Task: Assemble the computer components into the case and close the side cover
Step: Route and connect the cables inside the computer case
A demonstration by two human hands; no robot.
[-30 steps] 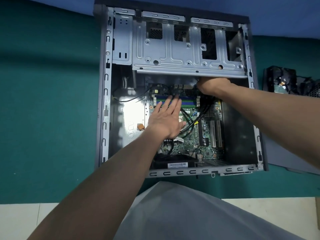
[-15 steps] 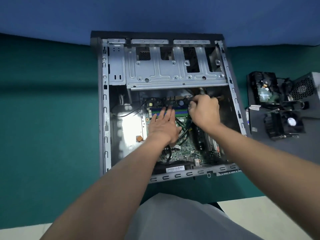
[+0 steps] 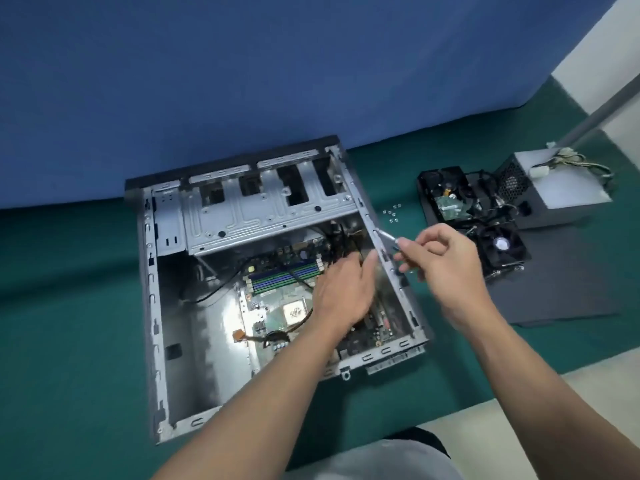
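The case (image 3: 149, 306) lay open on the green mat (image 3: 69, 306), with the motherboard (image 3: 273, 306) inside. The left hand (image 3: 343, 292) reached into it among black cables (image 3: 337, 237); blur hid whether its grip held any. The right hand (image 3: 446, 268), above the case's right wall, pinched a slim silver tool (image 3: 388, 236). Right of the case lay loose screws (image 3: 393, 214), a fan (image 3: 500, 245) on a dark panel (image 3: 571, 289), and a power supply (image 3: 554, 195).
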